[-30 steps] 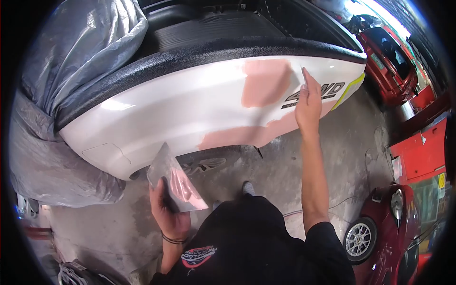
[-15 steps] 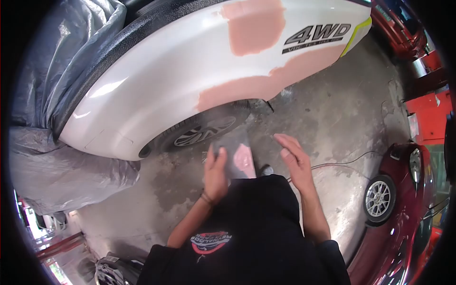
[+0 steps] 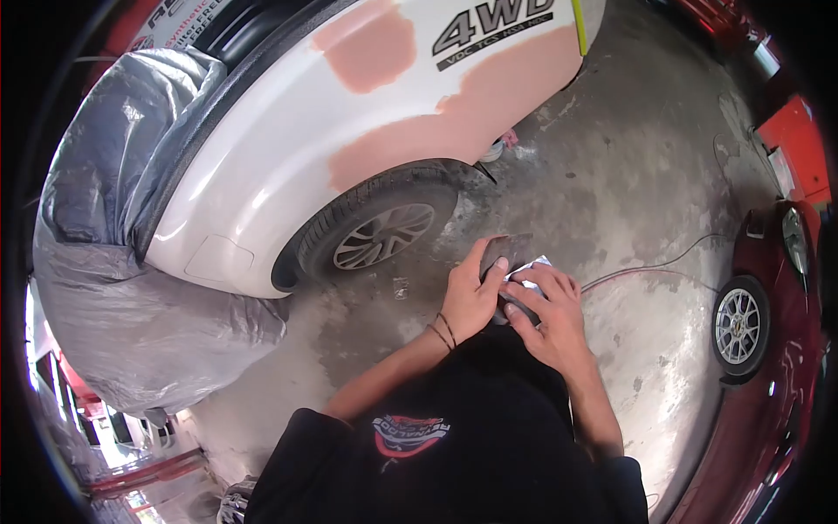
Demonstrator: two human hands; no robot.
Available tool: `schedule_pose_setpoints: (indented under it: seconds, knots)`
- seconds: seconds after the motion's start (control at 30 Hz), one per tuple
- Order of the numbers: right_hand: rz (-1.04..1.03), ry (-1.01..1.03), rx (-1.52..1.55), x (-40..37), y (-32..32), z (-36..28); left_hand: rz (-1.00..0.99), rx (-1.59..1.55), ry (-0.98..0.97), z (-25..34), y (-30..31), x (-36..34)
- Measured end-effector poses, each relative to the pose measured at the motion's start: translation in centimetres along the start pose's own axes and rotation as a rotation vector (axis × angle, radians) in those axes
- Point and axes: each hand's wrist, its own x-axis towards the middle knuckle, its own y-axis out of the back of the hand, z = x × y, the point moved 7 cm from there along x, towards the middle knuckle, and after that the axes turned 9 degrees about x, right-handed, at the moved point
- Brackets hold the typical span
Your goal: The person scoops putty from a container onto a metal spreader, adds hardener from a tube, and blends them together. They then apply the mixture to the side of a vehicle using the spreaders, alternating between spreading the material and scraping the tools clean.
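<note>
Both hands meet low in front of my shirt over a thin dark grey sheet (image 3: 504,251). My left hand (image 3: 471,299) grips it, thumb on top and fingers behind. From the other side, my right hand (image 3: 556,319) bends its fingers over the sheet, fingertips close to the left thumb. A shiny whitish patch (image 3: 534,272) shows between the hands; its kind I cannot tell. Beyond them stands a white car body (image 3: 271,131) with pink filler patches (image 3: 393,144) above the rear wheel (image 3: 384,236).
Grey plastic sheeting (image 3: 157,332) covers the car's end at left. A dark red car (image 3: 768,419) stands at right, and a hose (image 3: 655,266) runs over the concrete floor (image 3: 628,175). A small container (image 3: 494,152) sits below the white car.
My hands were apart, the left with the grey sheet showing a pink patch. The right hand has come in to the sheet, and both are now further right in view. The view has shifted.
</note>
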Motion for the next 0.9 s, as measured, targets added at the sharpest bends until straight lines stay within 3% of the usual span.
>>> schedule_pose_setpoints:
  seconds: [0.17,0.27,0.3,0.4,0.53,0.73,0.83,0.9]
  knots:
    - [-0.046,0.005,0.022,-3.4,3.0,-0.3,0.153,0.059,-0.085,3.7,-1.2,-0.6]
    - [-0.004,0.05,0.068,-4.3,5.1,-1.4,0.39,-0.263,-0.016,4.0,0.8,1.0]
    - [0.018,0.08,0.118,-4.2,5.8,-1.9,0.37,-0.43,-0.039,4.9,1.0,1.2]
    - [0.072,0.138,0.313,-4.3,7.2,-3.2,0.226,-0.655,0.269,2.4,-1.9,-0.4]
    - [0.079,0.114,0.6,-4.4,5.4,-2.4,-0.269,-1.384,0.668,-1.8,-8.1,-4.5]
    - [0.048,0.013,0.508,-6.5,2.1,1.6,-0.319,-1.166,0.668,-3.4,-4.7,-5.9]
    - [-0.071,-0.053,0.04,-7.5,1.0,3.9,-0.302,-1.197,0.697,-6.7,-3.6,-6.2]
    - [0.06,-0.192,0.159,-8.9,-0.6,7.0,-0.254,-1.227,0.713,-8.5,-2.0,-6.0]
